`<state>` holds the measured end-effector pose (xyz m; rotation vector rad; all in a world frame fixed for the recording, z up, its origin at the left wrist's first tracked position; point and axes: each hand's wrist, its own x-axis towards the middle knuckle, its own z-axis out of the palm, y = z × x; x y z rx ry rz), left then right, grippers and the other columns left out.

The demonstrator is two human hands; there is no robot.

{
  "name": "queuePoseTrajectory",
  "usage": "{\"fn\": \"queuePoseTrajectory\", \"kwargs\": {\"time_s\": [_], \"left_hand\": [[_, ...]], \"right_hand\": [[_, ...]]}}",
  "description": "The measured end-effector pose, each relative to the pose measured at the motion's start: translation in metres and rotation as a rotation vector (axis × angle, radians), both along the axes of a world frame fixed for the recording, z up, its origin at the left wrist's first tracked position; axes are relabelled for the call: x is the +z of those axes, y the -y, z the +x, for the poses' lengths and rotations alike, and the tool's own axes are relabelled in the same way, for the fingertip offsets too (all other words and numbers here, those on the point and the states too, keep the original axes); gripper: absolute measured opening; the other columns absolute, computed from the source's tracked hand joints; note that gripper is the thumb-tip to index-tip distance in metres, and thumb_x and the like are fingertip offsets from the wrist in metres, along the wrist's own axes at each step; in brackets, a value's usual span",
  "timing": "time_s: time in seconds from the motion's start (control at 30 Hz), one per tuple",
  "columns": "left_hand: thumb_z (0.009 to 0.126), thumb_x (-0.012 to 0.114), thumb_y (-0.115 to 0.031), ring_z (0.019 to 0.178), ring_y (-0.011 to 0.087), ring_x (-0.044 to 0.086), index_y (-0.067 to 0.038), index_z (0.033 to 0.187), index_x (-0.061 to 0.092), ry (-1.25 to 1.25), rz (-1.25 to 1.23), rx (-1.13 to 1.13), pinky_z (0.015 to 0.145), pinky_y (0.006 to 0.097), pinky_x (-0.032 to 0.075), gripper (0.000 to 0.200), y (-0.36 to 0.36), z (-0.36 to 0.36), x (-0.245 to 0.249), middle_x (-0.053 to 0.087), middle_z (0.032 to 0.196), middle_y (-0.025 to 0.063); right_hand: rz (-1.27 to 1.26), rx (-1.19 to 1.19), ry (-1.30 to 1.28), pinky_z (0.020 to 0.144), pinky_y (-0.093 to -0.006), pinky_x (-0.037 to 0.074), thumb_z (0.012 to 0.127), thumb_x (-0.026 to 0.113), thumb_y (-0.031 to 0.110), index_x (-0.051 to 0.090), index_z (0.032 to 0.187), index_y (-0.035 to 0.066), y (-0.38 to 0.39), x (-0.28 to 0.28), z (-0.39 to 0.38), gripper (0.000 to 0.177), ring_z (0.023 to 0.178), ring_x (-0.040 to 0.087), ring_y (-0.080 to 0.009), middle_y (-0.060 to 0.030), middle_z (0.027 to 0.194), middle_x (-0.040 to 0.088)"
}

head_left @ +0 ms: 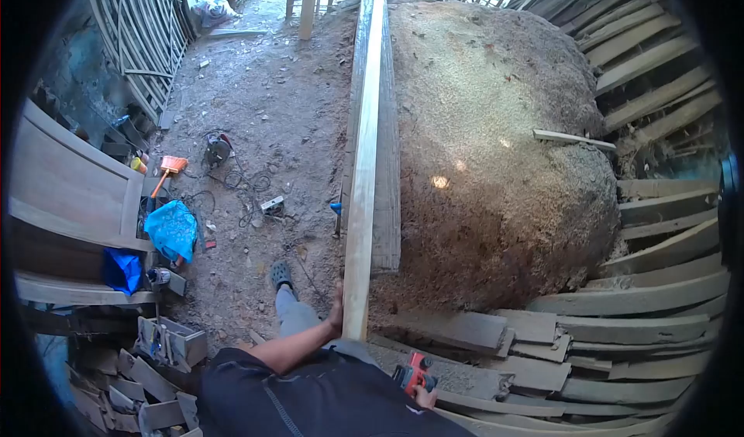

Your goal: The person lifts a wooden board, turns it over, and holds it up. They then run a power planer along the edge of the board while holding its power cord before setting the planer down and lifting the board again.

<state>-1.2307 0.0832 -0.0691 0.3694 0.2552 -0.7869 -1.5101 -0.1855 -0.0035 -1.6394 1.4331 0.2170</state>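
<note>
A long, pale wooden beam [362, 204] runs away from me, its near end close to my body. It lies along a wider, weathered plank [386, 228]. My left hand [337, 311] grips the beam's left side near this end, with some fingers hidden. Low on the right, my right hand [425, 397] is closed on a red and black power tool that looks like an electric planer [417, 373]. The planer is to the right of the beam and apart from it. A small blue-handled tool [335, 207] sits at the plank's left edge.
A big mound of sawdust [496, 142] fills the right, bordered by stacked planks [628, 324]. On the left ground are a corded power tool [218, 152], a power strip [272, 204], an orange brush [172, 165] and a blue cloth [172, 228]. Wooden panels [74, 177] lean further left.
</note>
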Motion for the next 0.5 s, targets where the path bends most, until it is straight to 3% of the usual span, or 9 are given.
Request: {"fn": "queuePoseTrajectory", "kwargs": {"time_s": [0.03, 0.07, 0.13, 0.17, 0.23, 0.27, 0.37, 0.43, 0.5], "left_hand": [[0.089, 0.032, -0.083, 0.095, 0.0183, 0.066, -0.013, 0.138, 0.054, -0.013, 0.110, -0.018, 0.086, 0.0350, 0.055, 0.088, 0.006, -0.017, 0.001, 0.067, 0.108, 0.0046], [0.089, 0.033, -0.084, 0.097, 0.0192, 0.066, -0.013, 0.139, 0.053, -0.028, 0.224, -0.036, 0.089, 0.0357, 0.055, 0.089, 0.011, -0.030, 0.009, 0.067, 0.110, 0.0053], [0.088, 0.039, -0.083, 0.098, 0.0197, 0.067, -0.014, 0.136, 0.057, -0.151, 0.236, -0.018, 0.091, 0.0373, 0.054, 0.087, 0.028, -0.053, 0.013, 0.068, 0.113, 0.0059], [0.087, 0.041, -0.083, 0.097, 0.0192, 0.067, -0.014, 0.135, 0.058, -0.195, 0.284, -0.006, 0.091, 0.0370, 0.054, 0.086, 0.037, -0.057, 0.013, 0.068, 0.112, 0.0056], [0.088, 0.041, -0.082, 0.096, 0.0188, 0.067, -0.013, 0.134, 0.058, -0.199, 0.274, -0.001, 0.090, 0.0370, 0.054, 0.085, 0.042, -0.055, 0.014, 0.069, 0.112, 0.0053], [0.088, 0.042, -0.082, 0.095, 0.0184, 0.067, -0.013, 0.134, 0.058, -0.202, 0.251, 0.002, 0.089, 0.0370, 0.054, 0.084, 0.045, -0.050, 0.014, 0.069, 0.112, 0.0050], [0.086, 0.044, -0.083, 0.094, 0.0181, 0.066, -0.013, 0.132, 0.059, -0.100, 0.127, -0.011, 0.089, 0.0383, 0.054, 0.085, 0.044, -0.029, 0.005, 0.069, 0.111, 0.0054], [0.085, 0.045, -0.083, 0.095, 0.0187, 0.066, -0.013, 0.131, 0.059, -0.057, 0.084, -0.040, 0.091, 0.0394, 0.053, 0.085, 0.044, 0.008, 0.009, 0.069, 0.111, 0.0055], [0.084, 0.047, -0.084, 0.097, 0.0193, 0.067, -0.013, 0.130, 0.060, -0.035, 0.059, -0.076, 0.092, 0.0406, 0.053, 0.085, 0.032, 0.028, 0.021, 0.069, 0.111, 0.0057]], "right_hand": [[-0.138, -0.031, -0.087, 0.064, -0.0397, 0.052, 0.074, 0.074, 0.011, 0.070, 0.099, -0.001, -0.022, 0.042, 0.023, 0.027, 0.077, 0.067, -0.0208, -0.0134, 0.084, 0.071], [-0.133, -0.019, -0.084, 0.064, -0.0397, 0.052, 0.074, 0.074, 0.011, 0.070, 0.099, -0.001, -0.014, 0.035, 0.026, 0.027, 0.077, 0.067, -0.0208, -0.0134, 0.084, 0.071], [-0.004, -0.128, -0.128, 0.046, -0.0310, 0.046, 0.074, 0.072, 0.006, 0.055, 0.114, -0.002, -0.002, 0.018, 0.004, 0.044, 0.056, 0.062, -0.0175, -0.0088, 0.072, 0.063], [0.003, -0.124, -0.128, 0.046, -0.0310, 0.046, 0.074, 0.072, 0.006, 0.055, 0.114, -0.002, 0.008, -0.008, -0.010, 0.044, 0.056, 0.062, -0.0175, -0.0088, 0.072, 0.063], [-0.111, -0.399, -0.268, 0.046, -0.0311, 0.047, 0.074, 0.072, 0.003, 0.055, 0.112, -0.002, 0.020, -0.059, -0.034, 0.042, 0.057, 0.062, -0.0186, -0.0097, 0.071, 0.062], [-0.069, -0.444, -0.186, 0.045, -0.0312, 0.047, 0.075, 0.070, 0.001, 0.058, 0.100, -0.001, 0.025, -0.070, -0.040, 0.028, 0.054, 0.060, -0.0181, -0.0096, 0.071, 0.061], [0.173, -0.388, 0.113, 0.043, -0.0314, 0.046, 0.076, 0.069, 0.001, 0.058, 0.092, 0.001, 0.046, -0.095, -0.057, 0.020, 0.051, 0.058, -0.0171, -0.0090, 0.070, 0.060], [0.171, -0.401, 0.134, 0.043, -0.0319, 0.045, 0.077, 0.070, 0.003, 0.058, 0.092, 0.003, 0.048, -0.095, -0.052, 0.019, 0.049, 0.056, -0.0165, -0.0073, 0.067, 0.059], [0.123, -0.147, 0.056, 0.042, -0.0327, 0.045, 0.077, 0.068, 0.002, 0.058, 0.090, 0.003, 0.041, -0.078, -0.042, 0.016, 0.047, 0.055, -0.0167, -0.0056, 0.063, 0.057]]}}
